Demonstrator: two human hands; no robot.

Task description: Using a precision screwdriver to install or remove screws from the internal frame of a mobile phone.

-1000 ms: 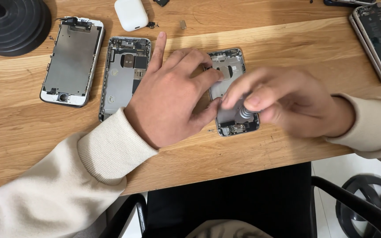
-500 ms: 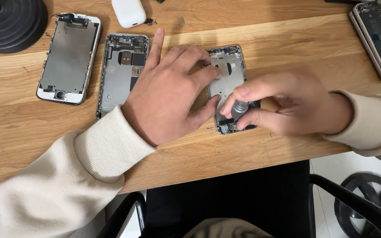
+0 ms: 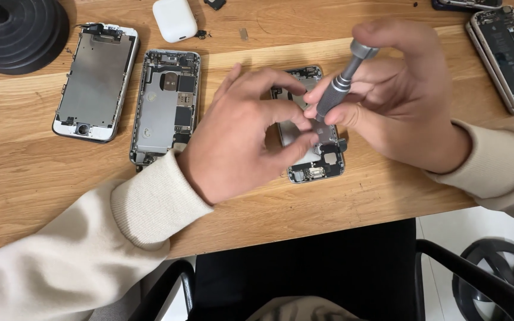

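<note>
Wooden desk (image 3: 43,178), phone chassis (image 3: 316,160) beneath screwdriver (image 3: 337,89) grip.

Screwdriver: slim grey knurled metal screwdriver (image 3: 337,89), matt
Desk: light brown grained wooden desk (image 3: 31,172), smooth
Case: small white plastic case (image 3: 174,19), glossy

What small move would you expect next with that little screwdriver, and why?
Probably lowering the tip onto a screw. The right hand holds the grey screwdriver tilted above the opened phone shell, while the left hand has its fingertips over the shell; the tip itself is hidden.
</note>
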